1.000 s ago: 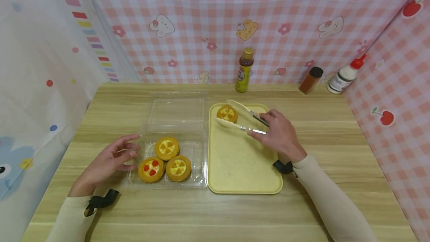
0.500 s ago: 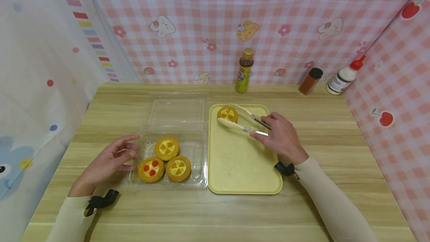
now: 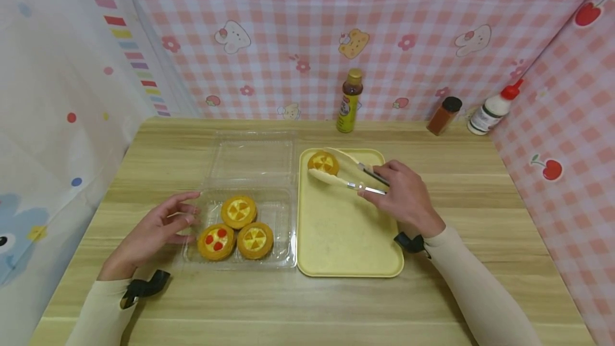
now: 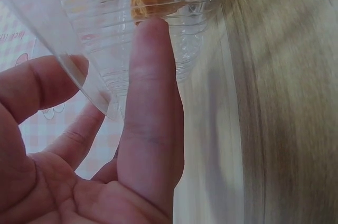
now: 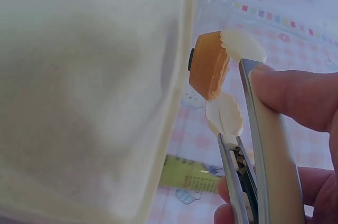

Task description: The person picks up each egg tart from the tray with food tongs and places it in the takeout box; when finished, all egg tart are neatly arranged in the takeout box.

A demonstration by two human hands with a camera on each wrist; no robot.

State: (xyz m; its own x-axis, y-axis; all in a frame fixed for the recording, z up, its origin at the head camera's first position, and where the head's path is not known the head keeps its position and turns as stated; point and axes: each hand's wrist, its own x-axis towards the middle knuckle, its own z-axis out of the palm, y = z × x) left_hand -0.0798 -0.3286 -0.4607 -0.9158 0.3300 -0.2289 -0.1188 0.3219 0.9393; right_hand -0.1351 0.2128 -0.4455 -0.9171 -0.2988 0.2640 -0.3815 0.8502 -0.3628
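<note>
One tart (image 3: pixel 321 162) shows at the upper-left corner of the yellow tray (image 3: pixel 348 239), left of and slightly above the right hand (image 3: pixel 408 196). We find that nearer hand grasping tongs (image 3: pixel 331 178) slanted toward upper left, tips flanking the tart; whether it is lifted, we cannot confirm.

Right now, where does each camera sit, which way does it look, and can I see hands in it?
Head camera: on the person's head, looking forward and down at the tray; left hand, right hand and sleeves show.
Left wrist camera: on that wrist, looking past part of the left hand at the clear box.
Right wrist camera: on that wrist, looking along the tongs to a tart; part of the right hand shows.
Head and right wrist views share the tray, tongs, that tart and the bottle.
</note>
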